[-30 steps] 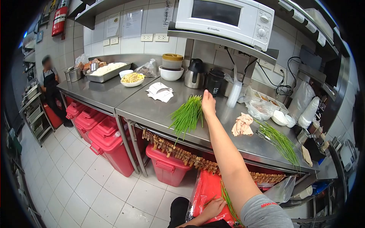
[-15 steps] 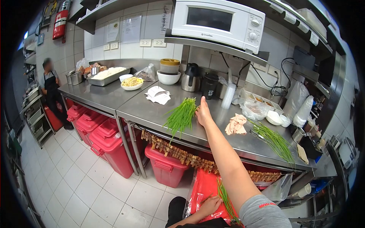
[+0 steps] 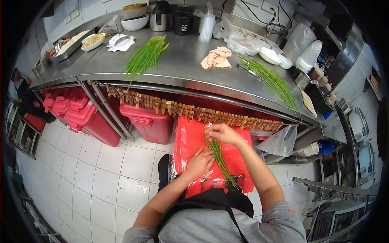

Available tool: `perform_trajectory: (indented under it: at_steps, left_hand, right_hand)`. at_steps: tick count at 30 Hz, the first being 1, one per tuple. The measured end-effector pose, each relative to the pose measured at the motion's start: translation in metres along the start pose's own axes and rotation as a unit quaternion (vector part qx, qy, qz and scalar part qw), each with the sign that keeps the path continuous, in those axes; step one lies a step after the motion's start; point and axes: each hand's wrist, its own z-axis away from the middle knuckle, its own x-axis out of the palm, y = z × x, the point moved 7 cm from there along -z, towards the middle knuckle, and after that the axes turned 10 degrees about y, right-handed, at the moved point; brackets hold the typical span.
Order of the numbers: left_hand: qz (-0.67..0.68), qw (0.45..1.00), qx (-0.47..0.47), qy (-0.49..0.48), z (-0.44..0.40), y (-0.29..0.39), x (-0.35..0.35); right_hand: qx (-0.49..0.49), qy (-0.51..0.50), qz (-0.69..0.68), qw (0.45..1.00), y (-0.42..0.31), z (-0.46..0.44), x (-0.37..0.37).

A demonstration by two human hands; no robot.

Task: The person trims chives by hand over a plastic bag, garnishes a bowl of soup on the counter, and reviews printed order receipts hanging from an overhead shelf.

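Note:
A small bunch of chives lies across the red plastic sheet on my lap. My right hand is pinched at the upper end of this bunch. Flat on the plastic and the left edge of the stalks rests my left hand, its fingers stretched out and touching the chives. A few thin loose strands show on the plastic beside it. On the steel counter, a larger pile of chives hangs slightly over the front edge, and another bunch lies to the right.
A crumpled pinkish cloth sits on the steel counter between the bunches. Behind stand a thermal jug, a black container and stacked cups. Clothespins line the rail below. Red bins stand underneath.
My right hand has come back from the pile on the counter down to the chives on my lap. My view has tilted downward. The counter pile remains there.

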Motion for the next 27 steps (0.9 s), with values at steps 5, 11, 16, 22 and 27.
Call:
perform_trajectory:
  at_steps: [5,11,16,22,27]
  left_hand:
    - [0.025,0.998,-0.017,0.046,-0.004,0.003,-0.009]
    - [0.016,0.998,-0.031,0.054,-0.003,-0.002,-0.006]
    - [0.189,0.969,-0.119,0.107,-0.009,-0.018,-0.017]
    - [0.409,0.863,-0.243,0.172,-0.028,-0.034,-0.015]
    - [0.472,0.823,-0.274,0.155,-0.048,-0.037,-0.023]
  right_hand:
    - [0.024,0.266,0.341,0.901,0.082,0.038,-0.015]
    - [0.075,0.27,0.167,0.945,0.129,0.032,-0.024]
    - [0.185,0.203,-0.088,0.958,0.082,0.056,-0.028]
    - [0.133,0.131,-0.164,0.969,0.043,0.063,-0.011]
    - [0.074,0.119,-0.105,0.984,0.015,0.062,0.002]
